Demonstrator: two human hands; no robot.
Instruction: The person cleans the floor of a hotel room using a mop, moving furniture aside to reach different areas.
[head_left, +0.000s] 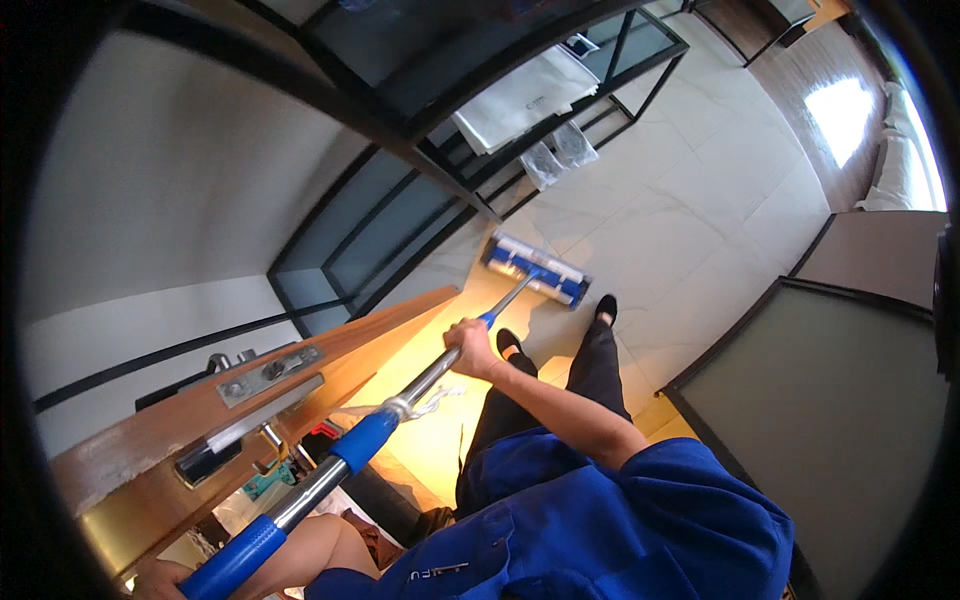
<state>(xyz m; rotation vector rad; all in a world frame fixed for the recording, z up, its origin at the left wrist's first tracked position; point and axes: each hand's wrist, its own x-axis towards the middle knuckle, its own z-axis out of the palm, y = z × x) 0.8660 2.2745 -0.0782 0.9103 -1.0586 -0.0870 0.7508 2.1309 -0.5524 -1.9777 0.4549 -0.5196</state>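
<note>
A flat mop with a blue and metal telescopic handle (307, 491) runs diagonally from the lower left to the floor. My right hand (470, 349) is closed around the lower metal section of the handle. At the bottom left, my left hand (159, 579) wraps the upper blue grip, partly cut off by the picture's edge. The blue and white mop head (536, 270) rests on the floor just ahead of my feet. A whitish tie or cloth strip (439, 402) hangs from the handle's joint.
A wooden door edge (270, 375) with a metal lock stands close on the left. Black-framed shelving (652, 52) holds a white folded bag (529, 97) and plastic-wrapped items (559, 154). A framed frosted panel (810, 390) is on the right. Pale tiles (675, 202) stretch ahead.
</note>
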